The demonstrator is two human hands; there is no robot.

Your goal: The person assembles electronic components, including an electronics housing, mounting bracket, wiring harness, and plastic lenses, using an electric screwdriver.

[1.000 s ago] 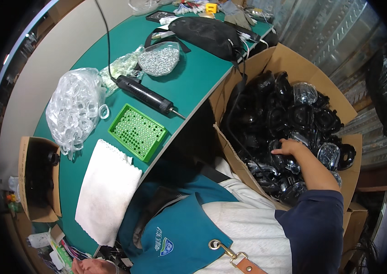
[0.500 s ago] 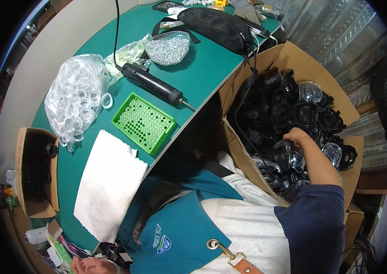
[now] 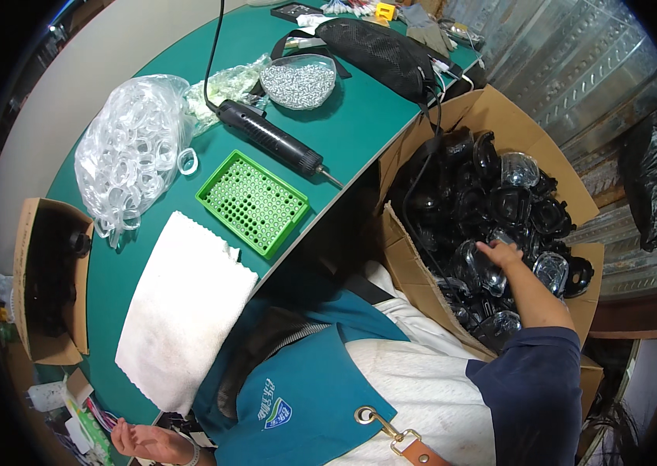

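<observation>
My right hand point(image 3: 504, 253) reaches into a large cardboard box of glossy black plastic housings with clear covers. Its thumb and fingers look apart, touching the pile; some fingertips are hidden among the parts. Just below the fingers lies one clear-covered black housing point(image 3: 485, 269), and another clear cover point(image 3: 520, 169) shows farther back in the box. At the lower left, my left hand point(image 3: 140, 441) is off the near end of the table, palm turned up, with loosely spread fingers and nothing visible in it.
On the green table point(image 3: 266, 140) lie a white cloth point(image 3: 185, 311), a green tray of small parts point(image 3: 252, 203), a black electric screwdriver point(image 3: 270, 138), a bowl of screws point(image 3: 299, 81), a bag of clear rings point(image 3: 134, 155) and a black pouch point(image 3: 379, 54). A smaller cardboard box point(image 3: 32, 279) stands left.
My right hand has shifted slightly toward me within the box, its fingers more spread. My left hand has come farther into view and moved up a little. The whole view has shifted slightly.
</observation>
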